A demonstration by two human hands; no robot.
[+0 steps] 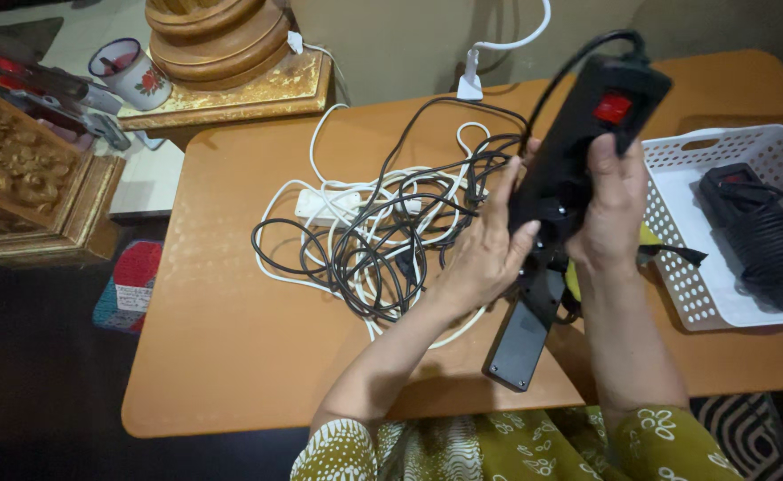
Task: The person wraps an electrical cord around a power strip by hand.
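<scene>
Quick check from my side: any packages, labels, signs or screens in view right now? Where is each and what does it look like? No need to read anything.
No screens or signs show.
Mug: top left on the gilt stand, white with a red flower print.
Small packet or pad: on the floor left of the table, red and teal with a white label patch.
Red switch: on the black power strip held in both hands; markings not discernible.

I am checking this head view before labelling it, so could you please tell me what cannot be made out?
- Black power strip: its middle is covered by the left hand and right hand.
- Tangled cables: overlaps hide which cable joins the white power strip.
- White basket: right side cut off by the frame edge.
</scene>
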